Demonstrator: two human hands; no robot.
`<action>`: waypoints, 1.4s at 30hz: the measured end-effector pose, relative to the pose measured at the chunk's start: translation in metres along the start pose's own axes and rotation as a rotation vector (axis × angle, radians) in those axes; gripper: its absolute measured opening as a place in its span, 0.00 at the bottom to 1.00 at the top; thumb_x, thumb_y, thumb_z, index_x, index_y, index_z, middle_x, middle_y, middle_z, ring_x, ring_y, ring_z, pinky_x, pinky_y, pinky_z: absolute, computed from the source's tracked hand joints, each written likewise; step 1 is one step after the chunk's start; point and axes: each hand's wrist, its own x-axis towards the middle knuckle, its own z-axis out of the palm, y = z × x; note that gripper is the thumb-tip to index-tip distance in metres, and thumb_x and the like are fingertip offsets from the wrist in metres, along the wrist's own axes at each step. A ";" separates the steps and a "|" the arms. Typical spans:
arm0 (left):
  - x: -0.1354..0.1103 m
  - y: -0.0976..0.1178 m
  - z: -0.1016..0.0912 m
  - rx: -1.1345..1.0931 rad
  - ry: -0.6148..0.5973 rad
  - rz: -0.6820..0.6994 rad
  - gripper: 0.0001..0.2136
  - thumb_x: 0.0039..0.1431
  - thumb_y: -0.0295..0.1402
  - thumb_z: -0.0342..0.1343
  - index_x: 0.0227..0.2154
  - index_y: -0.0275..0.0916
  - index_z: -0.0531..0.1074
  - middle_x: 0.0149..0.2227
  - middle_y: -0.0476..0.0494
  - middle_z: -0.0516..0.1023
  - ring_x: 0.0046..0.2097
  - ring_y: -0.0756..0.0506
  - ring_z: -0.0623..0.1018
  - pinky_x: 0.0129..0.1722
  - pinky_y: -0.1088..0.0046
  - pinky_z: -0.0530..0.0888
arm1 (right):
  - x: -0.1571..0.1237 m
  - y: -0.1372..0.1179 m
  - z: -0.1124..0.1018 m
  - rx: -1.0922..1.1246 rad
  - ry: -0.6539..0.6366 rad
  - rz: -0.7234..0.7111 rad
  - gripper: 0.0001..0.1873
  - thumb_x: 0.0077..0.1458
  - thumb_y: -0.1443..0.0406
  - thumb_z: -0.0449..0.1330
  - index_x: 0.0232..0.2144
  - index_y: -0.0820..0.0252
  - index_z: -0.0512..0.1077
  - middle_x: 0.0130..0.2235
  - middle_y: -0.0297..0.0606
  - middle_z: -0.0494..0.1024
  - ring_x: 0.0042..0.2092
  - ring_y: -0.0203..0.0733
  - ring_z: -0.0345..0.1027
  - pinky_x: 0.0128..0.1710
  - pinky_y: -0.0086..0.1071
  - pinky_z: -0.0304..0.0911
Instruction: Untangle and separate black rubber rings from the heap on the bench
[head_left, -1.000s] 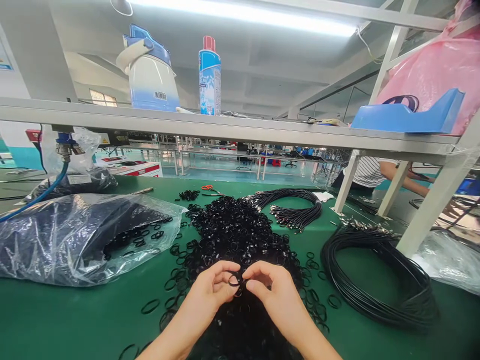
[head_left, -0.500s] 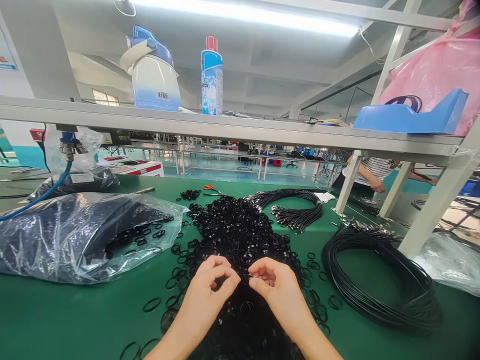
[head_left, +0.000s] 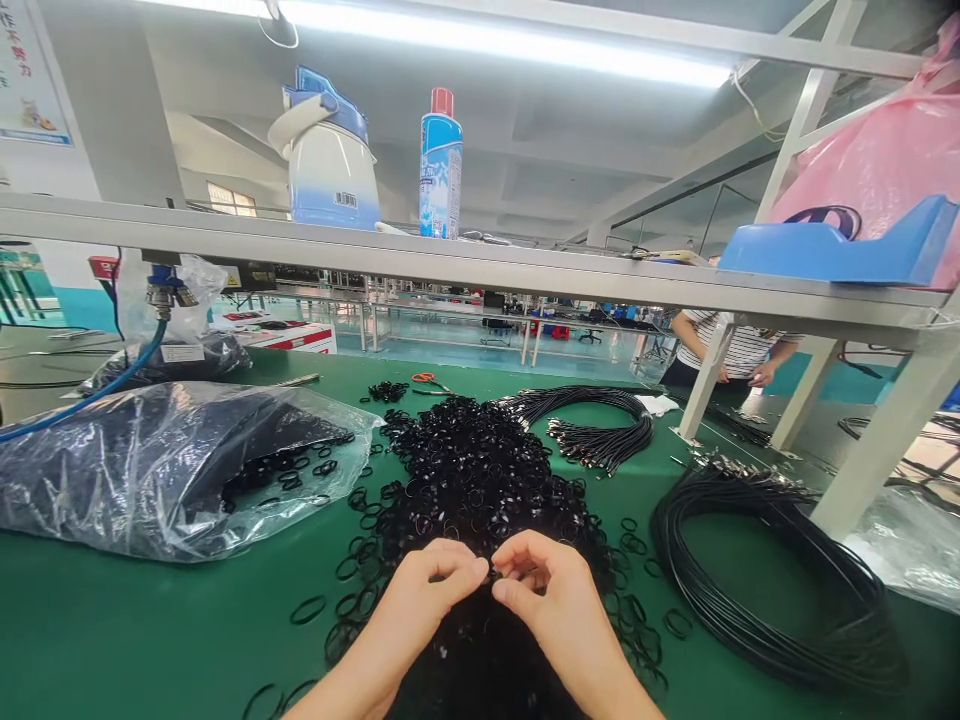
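Note:
A large heap of small black rubber rings [head_left: 472,480] lies on the green table [head_left: 135,620] in front of me. My left hand [head_left: 427,595] and my right hand [head_left: 540,595] meet over the near end of the heap, fingertips pinched together on a black ring that is mostly hidden between them. Loose rings are scattered around both hands.
A clear plastic bag of black rings [head_left: 165,465] lies at the left. Coiled black cables [head_left: 765,590] lie at the right, another cable bundle [head_left: 592,420] and orange-handled scissors [head_left: 427,381] further back. A shelf [head_left: 480,265] overhead carries a jug, a spray can and a blue bin. Another person [head_left: 739,350] works beyond.
Both hands have closed tighter together and dropped slightly toward the heap; the ring seen open between the fingers a second ago is now mostly hidden. The view has shifted a little.

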 end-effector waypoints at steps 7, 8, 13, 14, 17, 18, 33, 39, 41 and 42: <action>0.000 0.000 0.001 -0.016 0.011 0.009 0.14 0.50 0.44 0.56 0.22 0.39 0.75 0.30 0.48 0.72 0.36 0.44 0.69 0.35 0.71 0.64 | -0.002 0.000 0.006 0.037 -0.036 0.005 0.10 0.41 0.75 0.59 0.27 0.58 0.75 0.29 0.31 0.76 0.32 0.37 0.67 0.32 0.27 0.60; 0.002 -0.001 0.000 0.032 0.019 0.065 0.13 0.50 0.44 0.56 0.21 0.39 0.74 0.30 0.48 0.71 0.37 0.44 0.70 0.36 0.70 0.64 | -0.001 0.001 0.006 0.068 -0.042 0.023 0.09 0.40 0.74 0.61 0.27 0.59 0.75 0.29 0.31 0.76 0.32 0.37 0.67 0.31 0.28 0.60; 0.006 -0.004 -0.001 0.170 -0.016 0.177 0.14 0.53 0.43 0.53 0.21 0.39 0.71 0.32 0.47 0.70 0.38 0.43 0.70 0.36 0.71 0.64 | 0.000 0.006 0.009 0.129 -0.019 0.068 0.06 0.41 0.72 0.62 0.27 0.61 0.75 0.28 0.33 0.76 0.31 0.38 0.67 0.31 0.28 0.59; 0.006 -0.005 -0.001 0.177 -0.024 0.182 0.14 0.54 0.43 0.52 0.22 0.39 0.71 0.31 0.47 0.69 0.38 0.43 0.70 0.37 0.71 0.64 | -0.001 0.007 0.009 0.123 -0.012 0.063 0.06 0.42 0.72 0.62 0.26 0.61 0.75 0.28 0.33 0.76 0.31 0.38 0.67 0.31 0.28 0.59; 0.004 -0.006 -0.001 0.193 -0.052 0.196 0.14 0.57 0.43 0.50 0.23 0.40 0.69 0.32 0.48 0.68 0.38 0.44 0.69 0.38 0.70 0.64 | 0.000 0.006 0.009 0.153 -0.002 0.046 0.06 0.43 0.72 0.59 0.27 0.61 0.75 0.28 0.34 0.76 0.31 0.38 0.67 0.32 0.29 0.59; 0.003 -0.005 -0.001 0.198 -0.057 0.199 0.13 0.57 0.43 0.49 0.24 0.40 0.68 0.32 0.48 0.68 0.38 0.44 0.69 0.38 0.70 0.64 | 0.000 0.006 0.009 0.176 0.002 0.046 0.06 0.43 0.72 0.59 0.27 0.62 0.74 0.28 0.34 0.76 0.31 0.38 0.67 0.32 0.29 0.59; -0.009 0.009 -0.004 0.585 -0.002 0.185 0.06 0.56 0.32 0.48 0.24 0.42 0.64 0.32 0.51 0.69 0.37 0.47 0.71 0.36 0.72 0.64 | 0.020 0.039 -0.026 -0.127 0.311 0.021 0.08 0.50 0.64 0.54 0.29 0.59 0.72 0.29 0.35 0.75 0.32 0.41 0.67 0.33 0.31 0.61; -0.005 0.003 -0.005 0.522 0.000 0.175 0.04 0.50 0.28 0.52 0.29 0.43 0.67 0.28 0.55 0.71 0.31 0.49 0.70 0.30 0.75 0.62 | 0.024 0.044 -0.030 -0.228 0.278 0.028 0.07 0.46 0.64 0.59 0.30 0.57 0.76 0.21 0.30 0.73 0.23 0.38 0.63 0.27 0.30 0.58; -0.001 0.004 -0.005 0.380 -0.030 0.203 0.05 0.53 0.28 0.50 0.32 0.43 0.68 0.26 0.56 0.70 0.29 0.50 0.69 0.29 0.76 0.62 | 0.024 0.041 -0.030 -0.273 0.301 0.010 0.07 0.46 0.63 0.60 0.29 0.57 0.76 0.20 0.30 0.71 0.23 0.37 0.61 0.26 0.30 0.56; 0.002 0.006 -0.005 0.280 -0.051 0.218 0.05 0.54 0.29 0.50 0.32 0.42 0.69 0.26 0.55 0.70 0.29 0.51 0.68 0.29 0.76 0.62 | 0.024 0.039 -0.031 -0.289 0.310 0.000 0.07 0.47 0.63 0.60 0.29 0.57 0.76 0.21 0.30 0.70 0.23 0.37 0.60 0.27 0.30 0.56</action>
